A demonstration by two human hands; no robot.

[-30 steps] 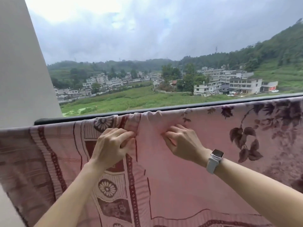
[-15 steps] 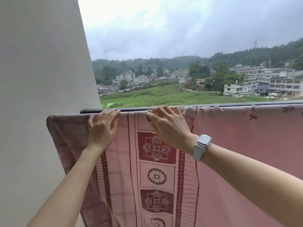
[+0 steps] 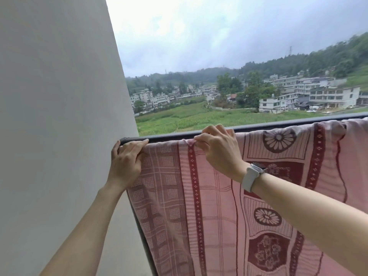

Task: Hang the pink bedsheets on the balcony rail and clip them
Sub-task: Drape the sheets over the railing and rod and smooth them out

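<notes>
A pink bedsheet [image 3: 215, 206] with dark red bands and flower medallions hangs over the dark balcony rail [image 3: 171, 137] and drapes down toward me. My left hand [image 3: 126, 159] grips the sheet's left top corner at the rail's end by the wall, fingertips lying on the rail. My right hand [image 3: 217, 150], with a white watch on the wrist, pinches a small fold of the sheet's top edge on the rail a little to the right. No clip is in view.
A plain white wall [image 3: 59, 116] fills the left side and meets the rail's end. A dark rail post [image 3: 146, 242] runs down beside the sheet's left edge. Beyond the rail lie green fields, white buildings and wooded hills.
Both hands have moved left along the rail to the sheet's end by the wall. The left hand went from lying flat on the cloth to gripping the corner; the right now pinches the top edge.
</notes>
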